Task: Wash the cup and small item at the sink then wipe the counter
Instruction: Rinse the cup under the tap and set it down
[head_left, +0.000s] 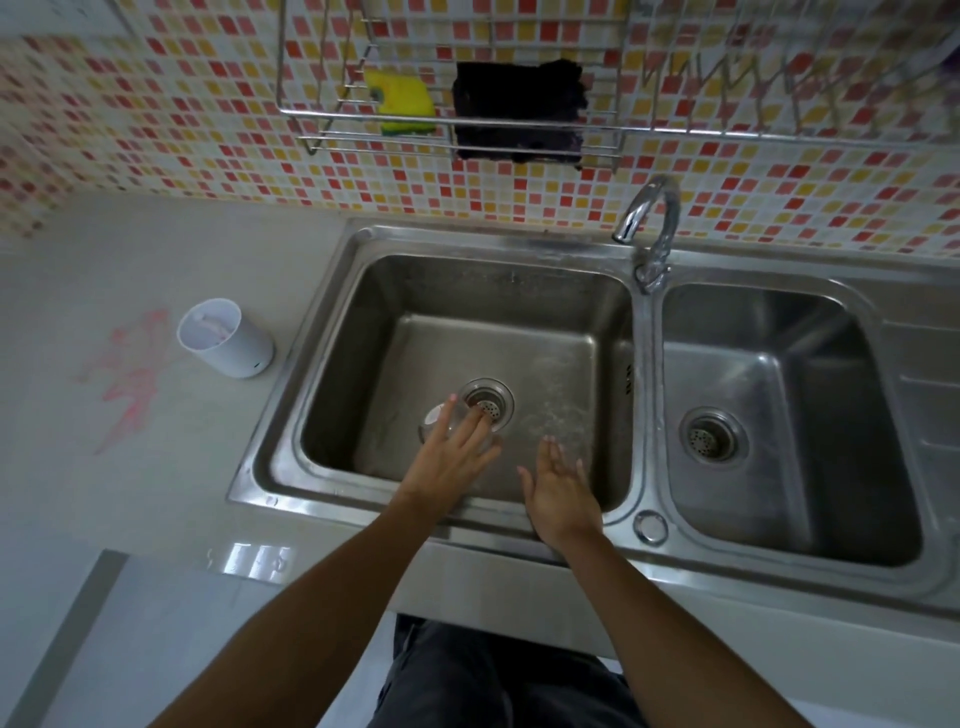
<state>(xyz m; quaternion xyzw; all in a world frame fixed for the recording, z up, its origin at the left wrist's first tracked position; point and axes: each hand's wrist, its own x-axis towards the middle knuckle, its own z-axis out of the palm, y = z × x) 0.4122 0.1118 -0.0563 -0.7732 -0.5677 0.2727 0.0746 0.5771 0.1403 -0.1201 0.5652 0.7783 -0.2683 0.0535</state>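
Note:
A small clear glass item (432, 419) lies in the left basin of the steel sink (332, 332), just left of the drain strainer (491, 402). My left hand (448, 462) reaches down over it, fingers wrapped across its top. Beside it, over the basin's front, my right hand (561, 493) is open, fingers apart, holding nothing. On the grey counter (171, 483) left of the sink stands a white cup (228, 338) with something pinkish inside. A red smeared stain (130, 374) marks the counter left of the cup.
The faucet (649, 218) arches between the two basins, with no water running that I can see. The right basin (779, 405) holds nothing. A wire wall rack (447, 130) above carries a yellow-green sponge (400, 98) and a dark cloth (519, 109).

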